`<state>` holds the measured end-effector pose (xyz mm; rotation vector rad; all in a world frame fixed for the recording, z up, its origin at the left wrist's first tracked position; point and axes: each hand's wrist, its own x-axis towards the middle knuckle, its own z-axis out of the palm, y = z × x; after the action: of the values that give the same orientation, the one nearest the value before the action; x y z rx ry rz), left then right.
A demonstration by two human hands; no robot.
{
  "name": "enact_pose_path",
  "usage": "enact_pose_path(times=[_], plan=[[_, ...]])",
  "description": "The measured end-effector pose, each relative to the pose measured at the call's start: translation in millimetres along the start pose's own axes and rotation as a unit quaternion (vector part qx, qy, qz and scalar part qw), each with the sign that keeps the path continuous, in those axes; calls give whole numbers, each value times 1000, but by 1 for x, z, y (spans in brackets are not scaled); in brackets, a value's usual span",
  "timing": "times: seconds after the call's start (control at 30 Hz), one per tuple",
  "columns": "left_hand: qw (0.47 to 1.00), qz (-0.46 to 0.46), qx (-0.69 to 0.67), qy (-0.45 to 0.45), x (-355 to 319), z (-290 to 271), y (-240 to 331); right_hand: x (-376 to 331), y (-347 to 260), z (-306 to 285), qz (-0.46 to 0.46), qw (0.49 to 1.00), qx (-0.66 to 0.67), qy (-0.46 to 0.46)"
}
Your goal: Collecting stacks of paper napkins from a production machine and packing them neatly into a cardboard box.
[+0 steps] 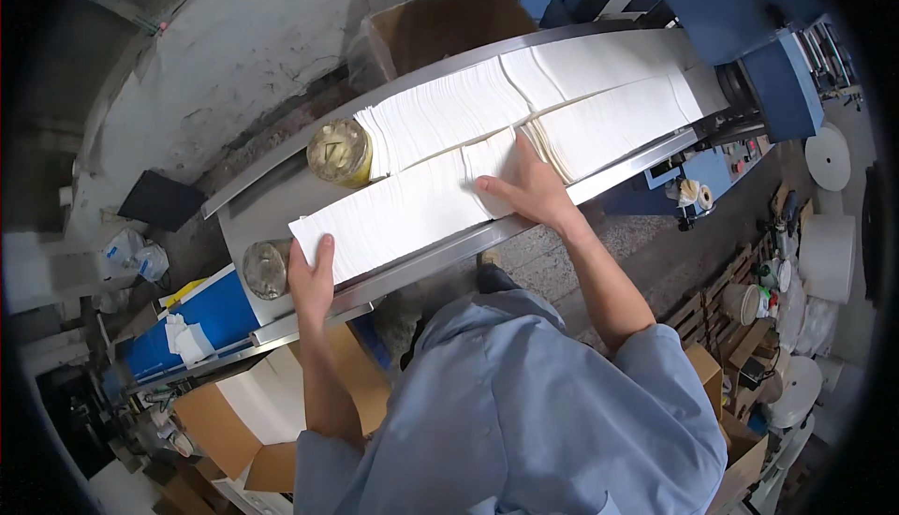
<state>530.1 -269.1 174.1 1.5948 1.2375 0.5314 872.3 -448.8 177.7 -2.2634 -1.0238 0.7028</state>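
Note:
Two long rows of white folded paper sheets, like napkins, stand on edge along a metal conveyor trough (pixel 281 192). My left hand (pixel 311 276) presses the left end of the near stack of folded paper sheets (pixel 393 215), thumb on top. My right hand (pixel 532 187) grips the other end of that stack, its fingers in the split before the rest of the near row (pixel 618 122). The far row (pixel 449 108) lies beside it, untouched. A round clear-topped weight or jar, yellowish inside (pixel 340 152), stands against the far row's left end. A similar round one (pixel 268 269) sits beside my left hand.
Blue machinery (pixel 777 80) adjoins the trough's right end. An open cardboard box (pixel 449 28) stands behind the trough. Another open carton (pixel 234 421) is below at left, near a blue surface (pixel 211 314) with crumpled white paper. Shelving with clutter (pixel 740 309) is at right.

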Motion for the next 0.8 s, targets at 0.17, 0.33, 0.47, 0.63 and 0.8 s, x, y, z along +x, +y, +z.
enact_pose_path(times=[0.17,0.33,0.47,0.63,0.8], plan=[[993,0,113,40,-4,12,10,3,-31,-1,46,998,-34,-12],[993,-11,106,43,-5,14,23,6,-38,-1,50,997,-58,15],[990,-28,131,46,-1,15,23,7,-47,6,69,993,-92,1],[992,-28,120,41,3,29,21,0,-39,15,51,996,-72,18],[998,-11,54,34,6,60,16,-11,-27,22,13,998,-37,43]])
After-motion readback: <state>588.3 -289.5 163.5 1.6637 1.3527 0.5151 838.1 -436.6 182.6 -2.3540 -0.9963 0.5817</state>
